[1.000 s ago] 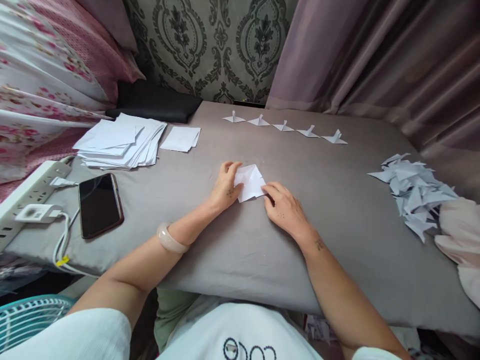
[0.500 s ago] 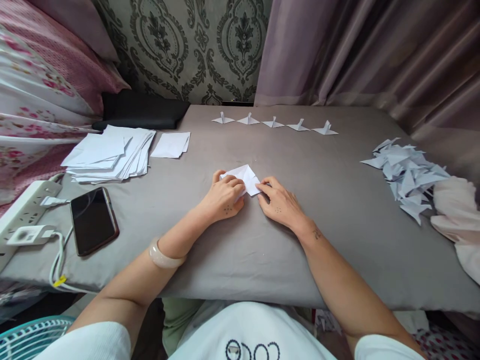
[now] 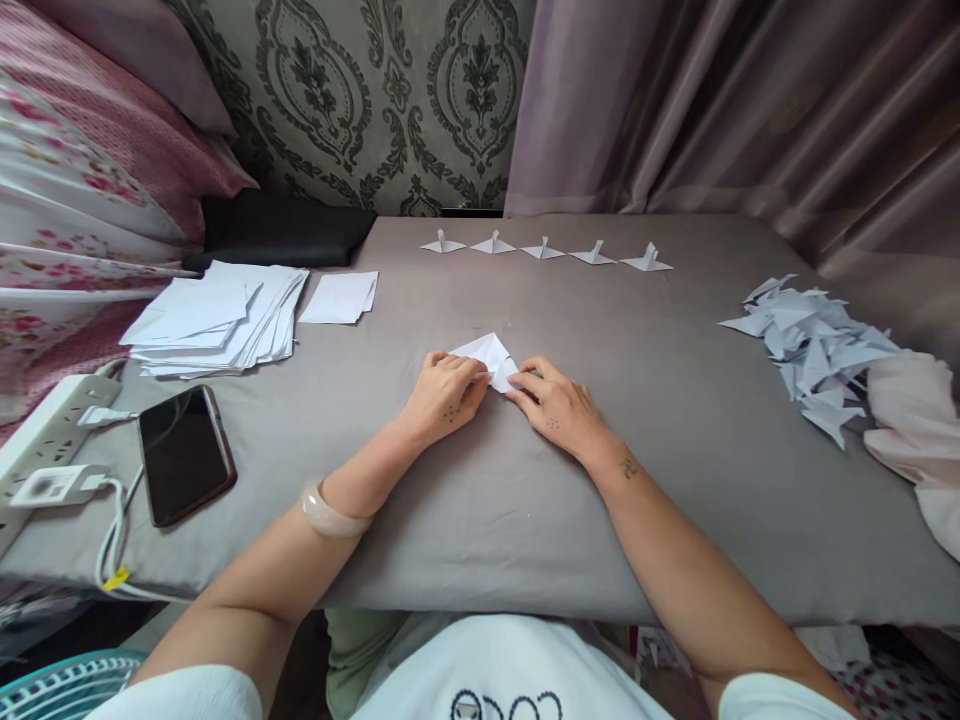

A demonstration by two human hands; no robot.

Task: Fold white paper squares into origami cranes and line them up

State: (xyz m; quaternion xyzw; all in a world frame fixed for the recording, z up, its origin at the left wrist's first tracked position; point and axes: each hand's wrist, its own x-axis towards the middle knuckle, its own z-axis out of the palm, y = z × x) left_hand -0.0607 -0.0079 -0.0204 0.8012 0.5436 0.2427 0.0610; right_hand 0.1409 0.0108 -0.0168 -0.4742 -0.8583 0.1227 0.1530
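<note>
A partly folded sheet of white paper (image 3: 487, 352) lies on the grey cloth-covered table (image 3: 570, 520), between my two hands. My left hand (image 3: 448, 398) covers its left side, thumb and fingers pinched together on a flap. The fingertips of my right hand (image 3: 556, 405) pinch the right corner. Creases run across the paper's face. Its lower left part is hidden under my left fingers.
Several folded paper birds (image 3: 542, 249) stand in a row at the back. A paper stack (image 3: 214, 325), smaller sheets (image 3: 339, 297), a phone (image 3: 186, 455) and a power strip (image 3: 52, 440) lie left. On the right are piled paper birds (image 3: 817, 345) and pale cloth (image 3: 915, 420).
My left fingers have drawn in closer around the paper's flap, and more of its left side is covered. My right hand keeps its grip at the corner. The view has tilted slightly.
</note>
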